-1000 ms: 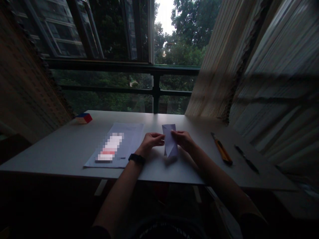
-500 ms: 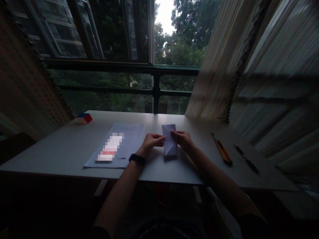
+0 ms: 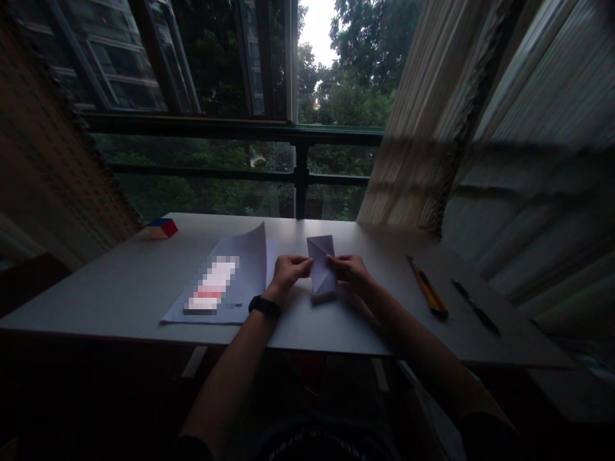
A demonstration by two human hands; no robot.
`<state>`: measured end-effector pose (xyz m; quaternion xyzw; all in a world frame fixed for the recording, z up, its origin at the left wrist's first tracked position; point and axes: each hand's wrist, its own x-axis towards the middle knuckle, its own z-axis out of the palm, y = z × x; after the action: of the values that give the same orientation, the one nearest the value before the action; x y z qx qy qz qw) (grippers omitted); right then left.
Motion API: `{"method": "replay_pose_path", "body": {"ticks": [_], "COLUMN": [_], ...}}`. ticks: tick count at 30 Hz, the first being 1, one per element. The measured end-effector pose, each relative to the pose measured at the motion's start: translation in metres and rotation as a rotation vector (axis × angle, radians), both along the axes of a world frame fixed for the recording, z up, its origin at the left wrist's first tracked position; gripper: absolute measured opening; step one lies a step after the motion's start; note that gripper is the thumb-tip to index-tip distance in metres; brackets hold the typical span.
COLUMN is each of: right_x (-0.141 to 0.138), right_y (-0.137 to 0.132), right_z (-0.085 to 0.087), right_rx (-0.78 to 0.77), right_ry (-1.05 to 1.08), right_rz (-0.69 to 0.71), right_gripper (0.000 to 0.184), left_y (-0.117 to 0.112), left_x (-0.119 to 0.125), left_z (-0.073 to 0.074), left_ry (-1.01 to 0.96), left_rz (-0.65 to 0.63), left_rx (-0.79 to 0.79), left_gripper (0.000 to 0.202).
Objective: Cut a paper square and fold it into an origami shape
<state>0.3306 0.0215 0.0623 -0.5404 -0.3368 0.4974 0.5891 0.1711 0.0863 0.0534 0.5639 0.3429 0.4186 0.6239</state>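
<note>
A folded piece of white paper (image 3: 321, 272), a narrow upright rectangle with diagonal creases, is held just above the table in front of me. My left hand (image 3: 291, 269) pinches its left edge between thumb and fingers. On the opposite edge my right hand (image 3: 352, 267) grips it, the thumb lying on its face. A dark band (image 3: 264, 307) circles my left wrist. Left of the hands lie printed paper sheets (image 3: 245, 275), the top one with its right edge curled up.
The white table (image 3: 120, 288) stands before a window with a dark railing (image 3: 240, 131). A red, blue and pale cube (image 3: 162, 228) sits at the back left. On the right lie a yellow utility knife (image 3: 427, 288) and a dark pen (image 3: 475, 307). Curtains (image 3: 408, 147) hang on both sides.
Both hands have shifted the folded paper slightly left and up, and it is a little tilted. The right edge of the top printed sheet has lifted and curled.
</note>
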Motion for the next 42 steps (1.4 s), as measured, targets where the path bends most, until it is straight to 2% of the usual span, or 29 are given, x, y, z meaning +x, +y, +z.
{"method": "replay_pose_path", "body": {"ticks": [6, 17, 25, 28, 34, 36, 39, 42], "right_x": [0.002, 0.006, 0.006, 0.006, 0.001, 0.000, 0.002, 0.005], "right_y": [0.003, -0.003, -0.002, -0.001, 0.000, -0.001, -0.003, -0.006], "right_z": [-0.004, 0.000, -0.001, -0.002, -0.001, 0.002, 0.007, 0.009], "right_rx": [0.002, -0.033, -0.002, 0.014, 0.063, 0.157, 0.420, 0.653], "right_ry": [0.002, 0.143, 0.163, 0.139, -0.015, -0.107, -0.428, -0.866], "right_rz": [0.018, 0.216, 0.169, 0.127, 0.110, 0.020, -0.207, -0.295], "right_gripper": [0.036, 0.033, 0.031, 0.032, 0.034, 0.032, 0.021, 0.007], "left_y": [-0.002, -0.009, -0.007, -0.006, -0.002, -0.001, 0.002, 0.003], "left_x": [-0.001, -0.004, -0.003, -0.002, -0.001, -0.001, 0.000, 0.000], "left_z": [0.003, 0.012, 0.009, 0.007, 0.004, 0.004, 0.005, 0.006], "left_ry": [0.008, -0.071, -0.068, -0.053, -0.066, -0.104, -0.148, -0.141], "left_rz": [-0.003, -0.224, -0.196, -0.148, -0.061, -0.037, 0.014, 0.077], "left_rx": [-0.012, -0.118, -0.087, -0.093, -0.091, -0.080, -0.066, -0.136], "left_gripper": [0.040, 0.046, 0.045, 0.043, 0.042, 0.041, 0.040, 0.044]}}
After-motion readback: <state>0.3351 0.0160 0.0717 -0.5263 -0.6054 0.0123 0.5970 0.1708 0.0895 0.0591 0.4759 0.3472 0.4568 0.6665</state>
